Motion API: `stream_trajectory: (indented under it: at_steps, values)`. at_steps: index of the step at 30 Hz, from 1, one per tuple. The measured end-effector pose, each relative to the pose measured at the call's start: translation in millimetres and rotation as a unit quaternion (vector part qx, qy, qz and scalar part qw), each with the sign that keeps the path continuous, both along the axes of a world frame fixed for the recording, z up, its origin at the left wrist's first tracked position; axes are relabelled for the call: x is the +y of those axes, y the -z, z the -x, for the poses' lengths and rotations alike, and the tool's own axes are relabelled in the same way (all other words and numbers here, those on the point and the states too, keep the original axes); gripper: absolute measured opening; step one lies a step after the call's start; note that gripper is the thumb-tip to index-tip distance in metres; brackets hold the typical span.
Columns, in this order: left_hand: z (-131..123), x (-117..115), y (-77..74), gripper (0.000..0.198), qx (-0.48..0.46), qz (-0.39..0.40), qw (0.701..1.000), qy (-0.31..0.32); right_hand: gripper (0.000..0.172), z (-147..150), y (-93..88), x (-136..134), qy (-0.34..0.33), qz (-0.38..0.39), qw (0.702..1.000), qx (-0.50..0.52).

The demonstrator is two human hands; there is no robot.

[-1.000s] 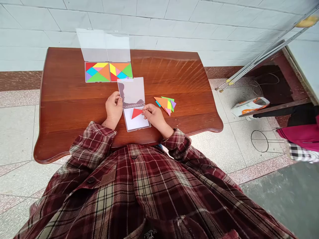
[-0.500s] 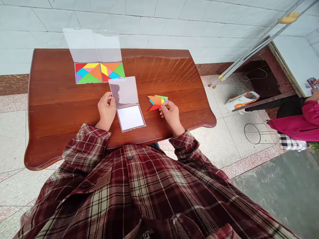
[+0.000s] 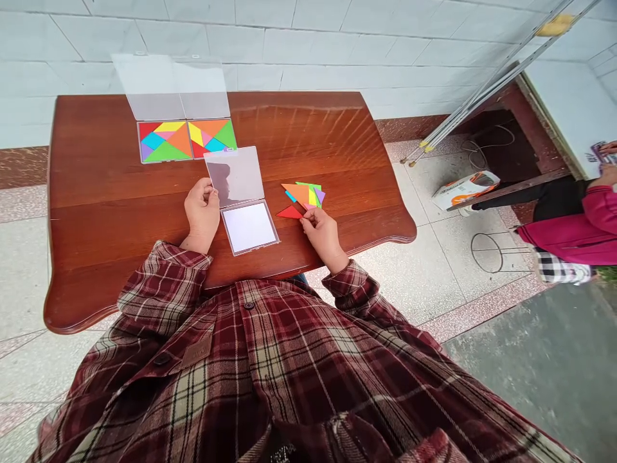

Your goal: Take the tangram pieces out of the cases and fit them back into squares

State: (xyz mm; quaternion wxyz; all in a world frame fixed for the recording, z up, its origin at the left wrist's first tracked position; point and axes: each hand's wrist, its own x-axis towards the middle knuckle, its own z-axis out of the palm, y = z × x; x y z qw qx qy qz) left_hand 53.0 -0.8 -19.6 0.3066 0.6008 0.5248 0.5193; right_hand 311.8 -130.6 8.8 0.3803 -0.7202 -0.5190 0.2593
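My left hand pinches the left edge of a raised clear lid. Below that lid is its square case, showing a plain white inside with no pieces in it. To the right, my right hand has thumb and fingers closed on the corner of a red triangle tangram piece. Just beyond lies a loose pile of tangram pieces, with an orange triangle on top and green, yellow, blue, pink and purple ones around it.
Two open cases, a left tangram set and a right tangram set, stand at the back left of the wooden table. A tiled wall rises behind. Metal poles lean at right, near a person in a magenta sleeve.
My right hand has moved slightly left and toward me, drawing the red triangle away from the pile. The purple piece shows more. My left hand stays on the lid.
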Motion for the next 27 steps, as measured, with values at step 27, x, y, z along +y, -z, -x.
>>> stream_trajectory:
  at_steps: [27]
  values:
    - [-0.1, -0.4, 0.4, 0.014, -0.001, 0.002, 1.0, 0.008, 0.036, 27.0, -28.0, 23.7, -0.09, 0.139, 0.929, -0.331]
